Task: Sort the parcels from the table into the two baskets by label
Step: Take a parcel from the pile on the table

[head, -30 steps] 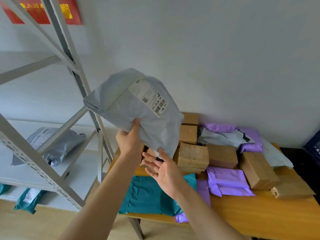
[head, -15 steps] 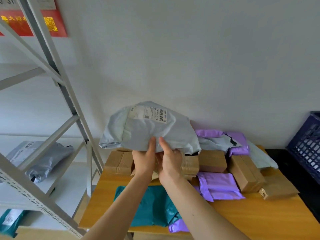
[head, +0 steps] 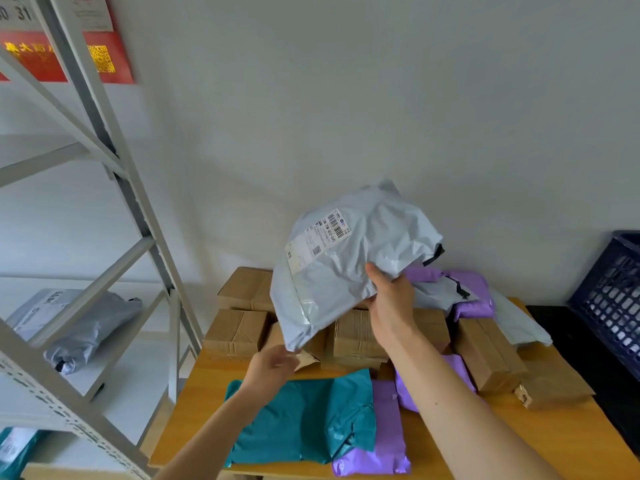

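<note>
Pinching the grey poly mailer (head: 346,271) at its lower right edge, my right hand (head: 391,306) held it tilted in the air over the cardboard boxes (head: 239,329) on the wooden table (head: 519,441), shipping label (head: 317,239) facing me. I judged it light, soft and floppy, its glossy crinkled film slippery, so a bunched fold seemed the safest hold. My left hand (head: 273,367) hovered, blurred, under the low corner; I could not tell whether it held anything

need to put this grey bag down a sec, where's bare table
Bare wood: the table's front right corner, in front of the brown packet, and a narrow strip left of the teal bag. The back, boxes and purple bags, is packed.
</note>
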`<state>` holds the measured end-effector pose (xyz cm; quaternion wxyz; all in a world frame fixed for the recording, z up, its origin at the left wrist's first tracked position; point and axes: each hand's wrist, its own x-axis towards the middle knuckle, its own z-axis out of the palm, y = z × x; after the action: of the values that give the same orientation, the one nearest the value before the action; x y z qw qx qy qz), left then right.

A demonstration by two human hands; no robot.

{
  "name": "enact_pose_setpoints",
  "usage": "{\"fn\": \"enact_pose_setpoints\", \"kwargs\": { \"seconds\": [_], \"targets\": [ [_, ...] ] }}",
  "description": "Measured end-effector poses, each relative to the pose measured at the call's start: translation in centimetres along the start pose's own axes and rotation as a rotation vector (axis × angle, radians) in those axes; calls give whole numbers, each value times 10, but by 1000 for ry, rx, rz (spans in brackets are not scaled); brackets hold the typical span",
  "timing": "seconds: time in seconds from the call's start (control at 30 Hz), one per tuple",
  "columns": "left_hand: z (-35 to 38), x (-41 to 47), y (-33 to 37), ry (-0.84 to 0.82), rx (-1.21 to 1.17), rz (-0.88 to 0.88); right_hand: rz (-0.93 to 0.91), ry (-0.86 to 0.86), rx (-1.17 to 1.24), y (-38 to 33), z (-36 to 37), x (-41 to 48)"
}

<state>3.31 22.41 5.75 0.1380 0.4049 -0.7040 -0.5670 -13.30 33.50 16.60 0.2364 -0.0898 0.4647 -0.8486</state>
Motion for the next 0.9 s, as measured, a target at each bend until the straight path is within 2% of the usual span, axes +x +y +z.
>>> {"fn": "enact_pose_setpoints", "kwargs": {
  "seconds": [0.13,0.23,0.33,0.43,0.53,0.63,0.7,0.8,0.9],
  "targets": [
    [-38,9,-7,169,-122,-58,34,-91,-104,-26,-12,10],
    [-65,23,16,302,-236,-5,79,-173,-140,-44,-20,14],
    [-72,29,48,321,-320,65,115,-209,-170,-55,-24,14],
    [-67,30,68,209,-353,81,157,-239,-228,-60,-30,12],
    [-58,22,79,-28,-399,100,216,-281,-279,-59,-37,13],
    [-49,19,86,-218,-551,86,253,-283,-296,-56,-46,16],
    [-46,15,90,-284,-615,49,261,-246,-303,-52,-54,21],
    [-45,16,90,-346,-548,15,248,-190,-352,-46,-66,28],
    [-42,20,88,-245,-485,11,206,-159,-418,-43,-76,30]
  ]
}}
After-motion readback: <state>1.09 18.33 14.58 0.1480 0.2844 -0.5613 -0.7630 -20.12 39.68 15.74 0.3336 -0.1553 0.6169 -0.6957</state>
